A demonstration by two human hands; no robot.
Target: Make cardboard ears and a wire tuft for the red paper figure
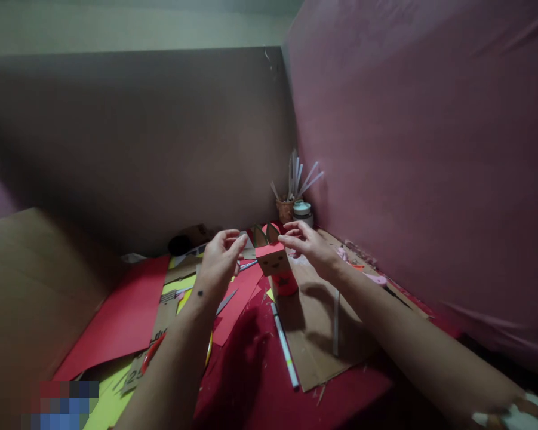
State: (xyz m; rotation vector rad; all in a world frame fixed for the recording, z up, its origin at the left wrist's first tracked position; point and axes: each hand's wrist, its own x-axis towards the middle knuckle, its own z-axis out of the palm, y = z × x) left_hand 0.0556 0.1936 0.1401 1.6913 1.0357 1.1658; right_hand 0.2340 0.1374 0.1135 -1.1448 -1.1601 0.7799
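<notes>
A small paper figure (273, 261) stands upright on a cardboard sheet, with a box-shaped head, a drawn face, two pointed brown ears and a red body bearing a dark star. To its left hovers my left hand (220, 257), fingers loosely curved and apart, holding nothing. My right hand (312, 248) is on the other side, fingers stretched toward the ears. Its fingertips are very close to the head's top edge; whether they touch cannot be made out. The cardboard sheet (316, 352) lies under the figure, with a clear glue stick (336, 322) on it.
A white marker (285, 346) lies by the cardboard's left edge. Red paper (120, 316), yellow paper (111, 394) and a red pen (153, 353) are at left. A pot of sticks (285, 210) and a lidded jar (302, 209) stand in the corner. Pink-handled scissors (377, 279) lie at right.
</notes>
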